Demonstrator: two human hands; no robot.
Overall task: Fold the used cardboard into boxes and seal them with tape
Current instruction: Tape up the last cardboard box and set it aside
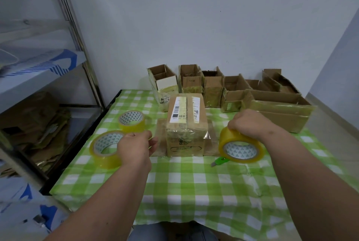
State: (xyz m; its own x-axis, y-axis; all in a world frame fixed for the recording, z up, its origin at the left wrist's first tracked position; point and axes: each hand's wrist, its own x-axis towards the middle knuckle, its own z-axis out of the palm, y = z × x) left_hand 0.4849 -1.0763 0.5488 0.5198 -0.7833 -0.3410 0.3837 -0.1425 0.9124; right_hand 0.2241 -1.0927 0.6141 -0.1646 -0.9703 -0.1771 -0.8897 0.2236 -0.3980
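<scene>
A brown cardboard box (186,124) with white shipping labels stands mid-table, its top flaps closed and clear tape hanging over its front face. My right hand (250,124) grips a roll of yellowish tape (240,146) from above, just right of the box. My left hand (136,146) is pinched shut left of the box; a thin tape end seems to sit between its fingers, though this is hard to make out. Two more tape rolls, one (132,121) behind and one (105,148) in front, lie left of that hand.
A green cutter (221,161) lies under the held roll. Several open taped boxes (213,89) line the back of the green checked tablecloth (194,182), a long one (279,110) at the right. A metal shelf (48,77) with flattened cardboard (38,124) stands left.
</scene>
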